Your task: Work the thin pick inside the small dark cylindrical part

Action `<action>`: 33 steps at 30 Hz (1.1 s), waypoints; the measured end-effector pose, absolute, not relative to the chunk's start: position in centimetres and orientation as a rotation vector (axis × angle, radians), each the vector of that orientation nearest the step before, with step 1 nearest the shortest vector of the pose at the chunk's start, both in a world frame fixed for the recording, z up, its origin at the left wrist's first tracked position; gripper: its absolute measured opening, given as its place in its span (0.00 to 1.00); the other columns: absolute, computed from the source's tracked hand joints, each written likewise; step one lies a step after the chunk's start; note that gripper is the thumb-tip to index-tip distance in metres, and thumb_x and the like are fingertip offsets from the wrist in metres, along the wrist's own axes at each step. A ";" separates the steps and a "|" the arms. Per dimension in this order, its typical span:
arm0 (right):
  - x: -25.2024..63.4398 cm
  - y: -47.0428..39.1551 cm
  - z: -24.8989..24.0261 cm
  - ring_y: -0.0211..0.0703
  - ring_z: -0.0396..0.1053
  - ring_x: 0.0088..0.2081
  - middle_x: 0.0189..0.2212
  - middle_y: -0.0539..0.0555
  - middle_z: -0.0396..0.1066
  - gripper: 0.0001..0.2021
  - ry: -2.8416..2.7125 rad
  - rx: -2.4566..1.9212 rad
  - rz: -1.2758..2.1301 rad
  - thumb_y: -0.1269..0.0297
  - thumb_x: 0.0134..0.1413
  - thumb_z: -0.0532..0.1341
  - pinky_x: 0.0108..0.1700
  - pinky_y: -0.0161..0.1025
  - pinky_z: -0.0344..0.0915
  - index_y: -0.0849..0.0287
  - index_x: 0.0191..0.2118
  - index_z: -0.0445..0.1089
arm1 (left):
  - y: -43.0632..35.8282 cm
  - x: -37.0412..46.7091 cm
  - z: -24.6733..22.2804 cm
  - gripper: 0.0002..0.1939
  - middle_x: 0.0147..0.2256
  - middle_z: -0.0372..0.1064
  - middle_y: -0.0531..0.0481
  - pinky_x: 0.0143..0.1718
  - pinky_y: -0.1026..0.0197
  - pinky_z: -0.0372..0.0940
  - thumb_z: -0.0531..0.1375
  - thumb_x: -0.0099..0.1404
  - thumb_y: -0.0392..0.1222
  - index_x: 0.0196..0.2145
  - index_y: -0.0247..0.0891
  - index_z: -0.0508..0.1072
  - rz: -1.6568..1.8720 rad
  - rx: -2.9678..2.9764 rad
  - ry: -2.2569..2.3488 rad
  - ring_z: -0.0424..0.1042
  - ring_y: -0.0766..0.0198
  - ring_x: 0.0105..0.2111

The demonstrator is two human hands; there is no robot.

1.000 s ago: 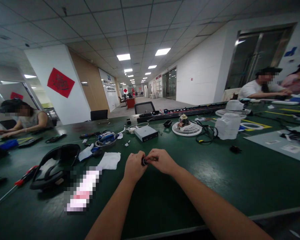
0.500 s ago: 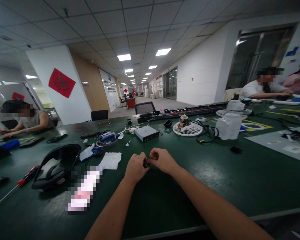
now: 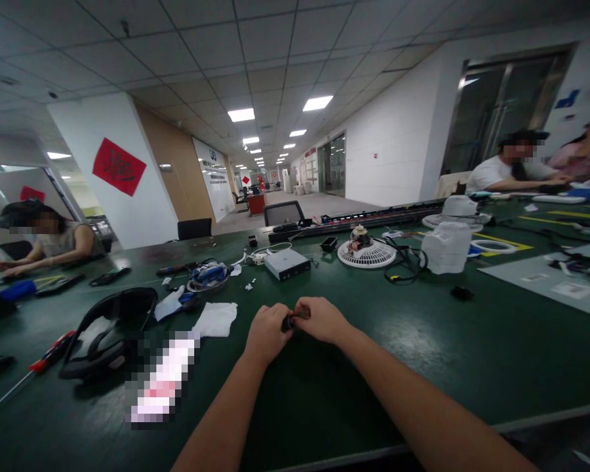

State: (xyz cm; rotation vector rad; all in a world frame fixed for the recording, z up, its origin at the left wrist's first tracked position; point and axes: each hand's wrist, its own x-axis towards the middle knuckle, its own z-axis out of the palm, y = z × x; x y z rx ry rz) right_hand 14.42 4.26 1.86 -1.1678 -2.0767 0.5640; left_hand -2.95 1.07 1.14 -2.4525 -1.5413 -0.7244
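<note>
Over the green table [image 3: 324,393], my two hands meet in front of me. My left hand [image 3: 267,332] is closed around a small dark part [image 3: 288,322] with a pale, shiny rim; its kind cannot be made out. My right hand [image 3: 322,319] pinches at the same spot, its fingertips against the part's right side. What the right fingers hold, if anything, is too small and hidden to name. Beyond the hands lies a grey optical disc drive [image 3: 288,264]. A white crumpled cloth or tissue [image 3: 217,319] is to the left of my left hand.
To the left lie a black headset-like frame [image 3: 109,334] and a red-handled screwdriver [image 3: 54,351]. A white fan grille with a motor [image 3: 366,252], black cables [image 3: 406,259] and a white plastic housing [image 3: 446,248] stand at the right. Co-workers sit at both far sides.
The fingers of my right hand have closed in nearer to my left hand at the small dark part. The view has shifted slightly; the things on the table stay in place.
</note>
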 end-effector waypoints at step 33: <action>13.9 5.7 1.5 0.43 0.69 0.26 0.23 0.51 0.70 0.25 -1.387 -0.782 0.913 0.37 0.56 0.57 0.28 0.38 0.63 0.58 0.32 0.68 | 1.2 -3.2 0.9 0.20 0.49 0.74 0.44 0.48 0.53 0.64 0.62 0.66 0.44 0.54 0.38 0.70 -0.902 -2.304 -1.597 0.73 0.55 0.46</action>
